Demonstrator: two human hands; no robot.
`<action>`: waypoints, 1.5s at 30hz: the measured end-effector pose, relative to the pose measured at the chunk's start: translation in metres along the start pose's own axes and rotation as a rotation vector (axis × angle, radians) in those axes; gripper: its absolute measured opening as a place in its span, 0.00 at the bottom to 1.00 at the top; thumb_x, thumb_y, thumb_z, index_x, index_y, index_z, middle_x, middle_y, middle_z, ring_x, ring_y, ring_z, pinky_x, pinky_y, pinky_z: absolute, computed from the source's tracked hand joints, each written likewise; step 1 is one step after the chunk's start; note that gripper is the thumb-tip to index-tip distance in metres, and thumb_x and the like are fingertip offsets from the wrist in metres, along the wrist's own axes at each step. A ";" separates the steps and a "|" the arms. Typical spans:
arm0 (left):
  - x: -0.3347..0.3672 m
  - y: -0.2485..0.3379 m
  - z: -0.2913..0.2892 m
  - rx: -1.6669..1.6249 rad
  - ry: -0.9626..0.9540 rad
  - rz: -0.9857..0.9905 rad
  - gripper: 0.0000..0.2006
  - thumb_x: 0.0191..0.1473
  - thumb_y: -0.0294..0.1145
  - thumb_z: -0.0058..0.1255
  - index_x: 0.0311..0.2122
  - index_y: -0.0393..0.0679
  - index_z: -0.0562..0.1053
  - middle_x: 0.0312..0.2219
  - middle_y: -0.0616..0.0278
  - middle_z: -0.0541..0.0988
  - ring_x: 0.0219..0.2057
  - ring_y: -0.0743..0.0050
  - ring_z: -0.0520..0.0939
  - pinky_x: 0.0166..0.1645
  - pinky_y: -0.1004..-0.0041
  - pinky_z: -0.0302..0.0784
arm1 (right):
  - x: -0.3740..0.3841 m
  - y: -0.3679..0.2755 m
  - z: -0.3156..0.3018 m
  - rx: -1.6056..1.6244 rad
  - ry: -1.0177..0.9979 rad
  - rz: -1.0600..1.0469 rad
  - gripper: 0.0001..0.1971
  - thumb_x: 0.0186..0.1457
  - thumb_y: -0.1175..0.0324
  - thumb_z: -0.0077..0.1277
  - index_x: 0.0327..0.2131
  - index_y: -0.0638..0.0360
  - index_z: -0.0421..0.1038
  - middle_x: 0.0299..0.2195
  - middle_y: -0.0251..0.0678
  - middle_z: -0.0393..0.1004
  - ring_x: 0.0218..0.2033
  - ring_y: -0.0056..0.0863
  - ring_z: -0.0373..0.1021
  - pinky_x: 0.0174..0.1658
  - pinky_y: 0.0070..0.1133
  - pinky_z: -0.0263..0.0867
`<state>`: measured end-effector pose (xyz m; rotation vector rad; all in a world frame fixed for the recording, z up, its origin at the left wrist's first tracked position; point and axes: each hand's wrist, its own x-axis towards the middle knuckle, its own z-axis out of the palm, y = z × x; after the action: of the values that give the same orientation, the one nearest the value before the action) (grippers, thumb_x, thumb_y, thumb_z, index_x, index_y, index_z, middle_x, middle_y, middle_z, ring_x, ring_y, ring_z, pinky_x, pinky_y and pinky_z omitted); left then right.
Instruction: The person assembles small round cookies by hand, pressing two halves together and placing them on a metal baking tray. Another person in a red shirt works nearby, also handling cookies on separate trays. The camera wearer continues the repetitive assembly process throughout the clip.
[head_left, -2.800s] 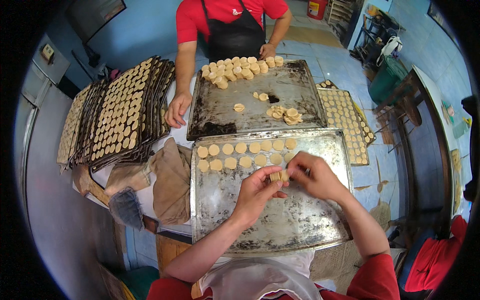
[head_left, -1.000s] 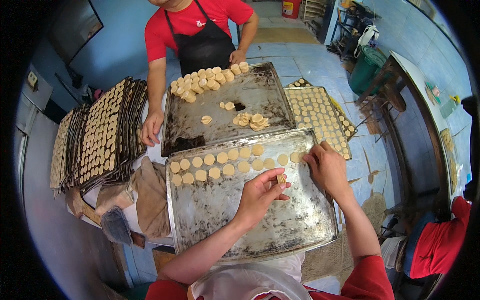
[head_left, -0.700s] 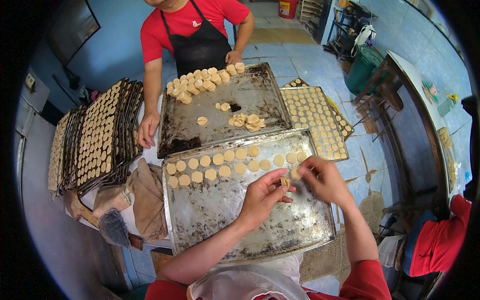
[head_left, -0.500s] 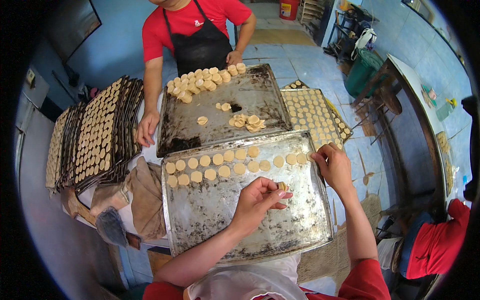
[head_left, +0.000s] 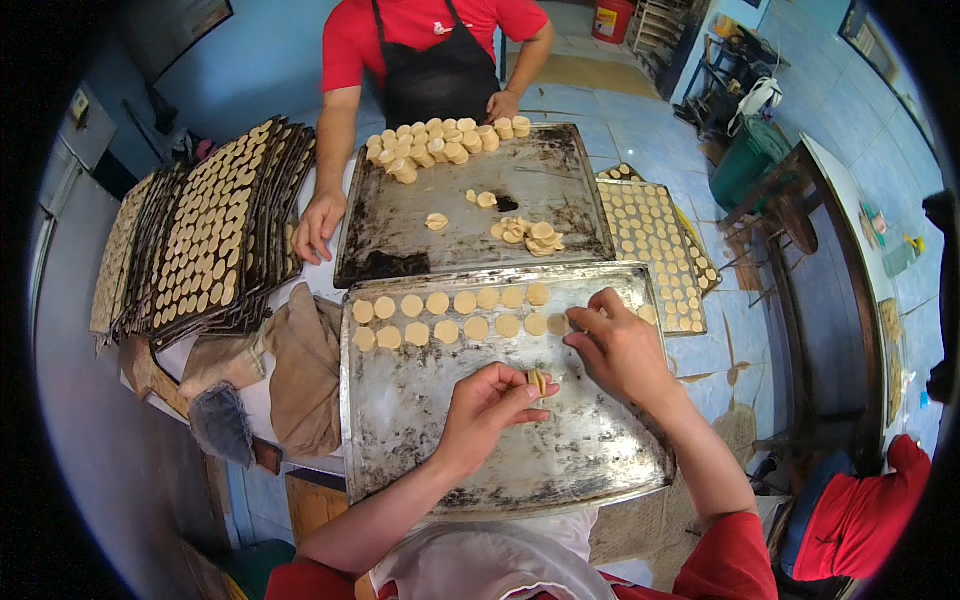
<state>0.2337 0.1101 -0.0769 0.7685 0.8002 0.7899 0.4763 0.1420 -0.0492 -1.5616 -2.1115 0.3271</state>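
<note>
My left hand point(head_left: 480, 412), over the middle of the near metal baking tray point(head_left: 420, 455), is closed on a few pale dough discs point(head_left: 537, 381) held on edge between thumb and fingers. My right hand point(head_left: 622, 352) is above the tray's right part. Its thumb and index finger are bent but apart, and I see nothing between them. They are close to a dough disc point(head_left: 557, 324) in the second row, and the hand hides part of that row. Two rows of flat round discs point(head_left: 446, 331) run along the tray's far side.
Beyond, a darker tray point(head_left: 400, 225) carries stacked discs point(head_left: 450, 140) and a loose pile point(head_left: 530, 236). A co-worker's hand point(head_left: 319, 226) rests beside its left edge. Filled trays point(head_left: 205, 225) stack at left by brown cloths point(head_left: 305, 370); more trays point(head_left: 655, 245) lie to the right.
My right hand has moved left and nearer along the row, away from the tray's right edge; its last disc there is now uncovered. My left hand still holds its discs. The view has shifted slightly.
</note>
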 end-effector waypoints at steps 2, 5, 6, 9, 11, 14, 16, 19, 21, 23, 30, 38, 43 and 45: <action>0.001 0.001 0.000 0.018 0.004 0.024 0.04 0.71 0.25 0.54 0.45 0.36 0.75 0.55 0.46 0.82 0.59 0.54 0.84 0.54 0.62 0.90 | 0.004 -0.001 0.016 -0.066 -0.009 -0.017 0.10 0.63 0.64 0.62 0.39 0.61 0.78 0.41 0.44 0.75 0.36 0.47 0.79 0.39 0.40 0.76; 0.001 0.003 -0.003 0.034 0.006 0.058 0.04 0.71 0.25 0.54 0.45 0.36 0.75 0.55 0.47 0.81 0.59 0.55 0.84 0.55 0.62 0.90 | 0.009 0.002 0.029 -0.105 -0.020 -0.064 0.10 0.61 0.66 0.62 0.35 0.63 0.75 0.36 0.44 0.73 0.33 0.47 0.78 0.37 0.39 0.75; 0.002 0.004 -0.005 0.037 0.005 0.068 0.04 0.71 0.25 0.54 0.45 0.36 0.75 0.55 0.48 0.81 0.59 0.55 0.84 0.55 0.62 0.90 | 0.009 0.000 0.025 -0.088 -0.032 -0.060 0.10 0.61 0.67 0.62 0.36 0.64 0.75 0.35 0.44 0.73 0.33 0.48 0.78 0.36 0.38 0.75; 0.003 0.004 -0.011 0.033 0.012 0.093 0.04 0.71 0.25 0.53 0.45 0.36 0.75 0.54 0.51 0.81 0.59 0.56 0.84 0.55 0.62 0.90 | 0.007 -0.002 0.017 0.395 -0.080 0.111 0.07 0.61 0.72 0.61 0.35 0.61 0.73 0.32 0.38 0.77 0.29 0.34 0.78 0.32 0.29 0.73; 0.005 0.000 -0.016 0.038 0.025 0.093 0.04 0.72 0.25 0.53 0.45 0.36 0.74 0.53 0.53 0.81 0.59 0.56 0.84 0.55 0.63 0.90 | 0.011 -0.012 0.015 1.010 -0.207 0.410 0.07 0.62 0.74 0.61 0.36 0.60 0.72 0.33 0.34 0.78 0.27 0.24 0.76 0.30 0.25 0.71; 0.010 -0.004 -0.020 0.074 0.051 0.088 0.04 0.72 0.25 0.53 0.44 0.36 0.74 0.52 0.54 0.81 0.60 0.57 0.84 0.55 0.63 0.90 | 0.005 -0.021 0.017 0.945 -0.331 0.370 0.08 0.65 0.71 0.62 0.43 0.60 0.72 0.33 0.30 0.80 0.32 0.13 0.74 0.31 0.21 0.67; 0.013 -0.006 -0.021 0.096 0.066 0.093 0.04 0.72 0.25 0.53 0.44 0.36 0.74 0.52 0.54 0.81 0.58 0.58 0.84 0.54 0.64 0.90 | 0.001 -0.023 0.031 0.887 -0.339 0.293 0.08 0.65 0.71 0.63 0.43 0.62 0.75 0.32 0.34 0.81 0.32 0.20 0.77 0.32 0.25 0.68; 0.017 -0.004 -0.019 0.084 0.081 0.110 0.04 0.71 0.25 0.54 0.44 0.36 0.74 0.50 0.56 0.81 0.54 0.65 0.85 0.54 0.65 0.90 | 0.013 -0.019 0.023 0.541 -0.230 0.198 0.07 0.64 0.71 0.63 0.38 0.63 0.77 0.32 0.40 0.81 0.30 0.31 0.77 0.33 0.31 0.70; 0.018 0.002 -0.012 0.037 0.087 0.112 0.04 0.71 0.25 0.54 0.44 0.36 0.74 0.48 0.58 0.80 0.51 0.70 0.86 0.53 0.66 0.90 | 0.016 -0.011 0.021 0.228 -0.098 0.215 0.08 0.63 0.69 0.63 0.35 0.65 0.79 0.33 0.46 0.81 0.28 0.40 0.77 0.34 0.36 0.71; 0.020 0.001 -0.010 0.038 0.076 0.113 0.05 0.71 0.25 0.54 0.45 0.35 0.74 0.46 0.59 0.81 0.47 0.73 0.86 0.52 0.68 0.91 | 0.016 -0.001 0.015 -0.144 -0.057 0.139 0.08 0.64 0.68 0.63 0.36 0.64 0.79 0.33 0.46 0.81 0.28 0.41 0.78 0.34 0.36 0.71; 0.042 -0.002 -0.011 0.152 0.045 0.142 0.04 0.72 0.24 0.52 0.45 0.34 0.74 0.49 0.55 0.81 0.57 0.60 0.85 0.51 0.69 0.91 | 0.018 -0.012 0.013 0.585 -0.233 0.157 0.07 0.66 0.70 0.58 0.39 0.65 0.78 0.30 0.41 0.79 0.31 0.28 0.75 0.36 0.27 0.70; 0.056 0.008 -0.009 0.060 0.013 0.180 0.05 0.73 0.27 0.51 0.45 0.36 0.75 0.55 0.53 0.81 0.57 0.59 0.85 0.54 0.62 0.90 | 0.041 0.020 0.013 0.005 0.007 0.156 0.11 0.64 0.66 0.60 0.36 0.66 0.78 0.30 0.50 0.80 0.31 0.49 0.79 0.36 0.37 0.72; 0.064 -0.003 -0.013 0.118 -0.024 0.205 0.07 0.74 0.26 0.49 0.48 0.33 0.75 0.53 0.53 0.81 0.57 0.61 0.85 0.53 0.66 0.90 | 0.033 -0.012 -0.001 0.527 -0.227 0.173 0.09 0.65 0.68 0.59 0.37 0.66 0.78 0.28 0.43 0.79 0.29 0.34 0.76 0.36 0.32 0.71; 0.065 -0.003 -0.005 0.079 -0.027 0.205 0.06 0.73 0.26 0.50 0.47 0.34 0.76 0.55 0.53 0.81 0.59 0.59 0.84 0.55 0.63 0.90 | 0.032 0.013 0.006 0.488 -0.097 0.124 0.08 0.64 0.69 0.58 0.37 0.65 0.79 0.29 0.44 0.80 0.29 0.36 0.76 0.37 0.32 0.72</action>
<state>0.2604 0.1638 -0.1023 0.9402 0.7389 0.9332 0.4768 0.1766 -0.0530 -1.4014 -1.8198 0.9023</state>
